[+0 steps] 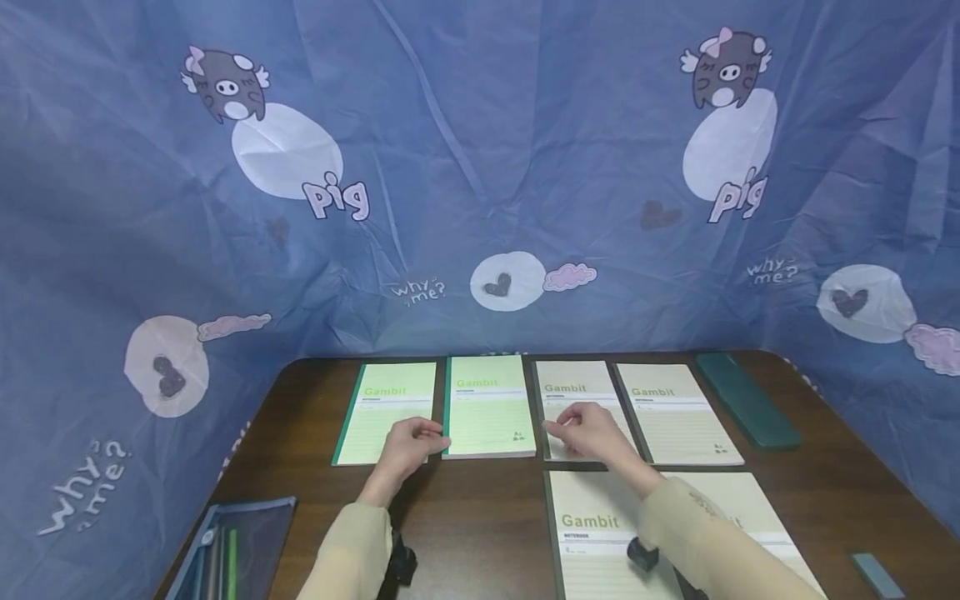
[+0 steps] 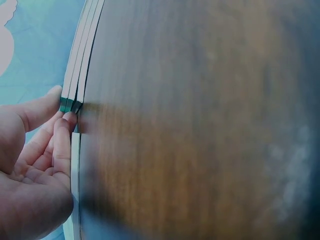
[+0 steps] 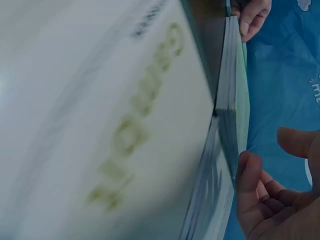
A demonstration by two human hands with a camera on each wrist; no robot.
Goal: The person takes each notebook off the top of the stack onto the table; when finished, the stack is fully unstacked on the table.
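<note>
My left hand (image 1: 411,450) pinches the lower left corner of a small stack of light green notebooks (image 1: 489,407), by the dark green spine. In the left wrist view, the thumb lies at the top cover and the fingertips at the stack's lower edge. To the right, my right hand (image 1: 588,432) hovers over a cream notebook (image 1: 576,379), thumb and fingers spread apart. Its index fingertip is close to the stack's right corner in the right wrist view; contact is unclear. Another green notebook (image 1: 397,379) lies left of the stack, partly behind the left hand.
Another cream notebook (image 1: 678,417) lies to the right, beside a dark green case (image 1: 746,400). Larger cream notebooks (image 1: 592,500) lie in front, under the right forearm. A zip pouch (image 1: 258,542) with pens is at front left, a small blue-grey block (image 1: 877,575) at front right.
</note>
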